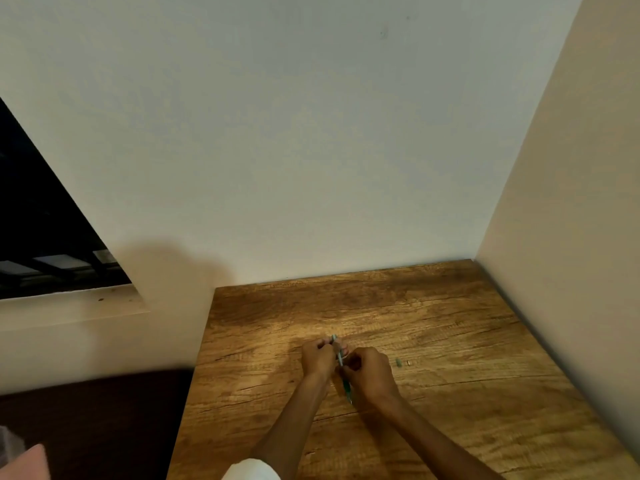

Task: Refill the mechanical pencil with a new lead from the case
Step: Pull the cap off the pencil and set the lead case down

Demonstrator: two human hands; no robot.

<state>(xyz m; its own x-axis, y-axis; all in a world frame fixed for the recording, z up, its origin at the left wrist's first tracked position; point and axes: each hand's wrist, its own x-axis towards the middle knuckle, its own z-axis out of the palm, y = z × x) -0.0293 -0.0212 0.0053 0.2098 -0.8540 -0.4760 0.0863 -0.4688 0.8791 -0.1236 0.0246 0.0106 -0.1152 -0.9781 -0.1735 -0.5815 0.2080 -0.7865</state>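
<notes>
Both hands work close together near the middle of the wooden table (450, 341). The right hand (372, 374) curls around the green mechanical pencil (346, 388). The pencil's long side runs from about 6 o'clock, where its tip pokes out below the hand, up toward 12 o'clock. The left hand (317, 356) sits just at 10 o'clock from the right one. Its fingers pinch a thin pale thing (334, 339) at the pencil's top end. I cannot tell if that is the lead case or part of the pencil. The lead itself is too small to see. Two tiny bits (403, 363) lie on the table at 3 o'clock from the hands, maybe the cap. Nothing blocks the hands.
</notes>
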